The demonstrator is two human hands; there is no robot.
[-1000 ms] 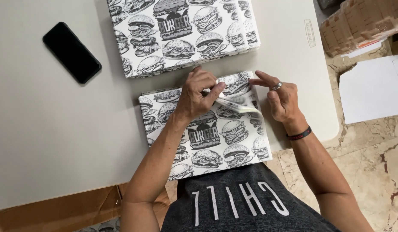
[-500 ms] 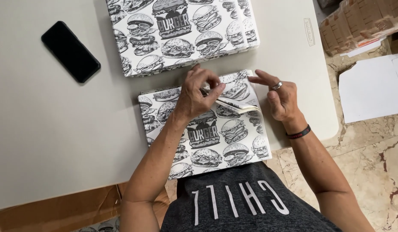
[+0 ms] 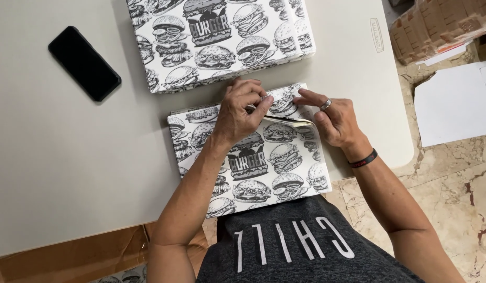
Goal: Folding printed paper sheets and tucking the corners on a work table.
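The pale worktop (image 3: 70, 173) is lying mostly bare along its left half, leaving wide room there, while its right edge is running close beside the work. Two stacks of burger-printed sheets are sitting on it: the far stack (image 3: 216, 39) is reaching past the far edge, and the near stack (image 3: 253, 157) is overhanging the near edge toward the person's body. One black phone (image 3: 84, 63) is lying well apart, near the far left corner. The left hand (image 3: 242, 112) is curling narrow, fingertips pinching the top sheet's lifted edge. The right hand (image 3: 334, 120) is pressing flat, fingers half spread, on the near stack's far right corner.
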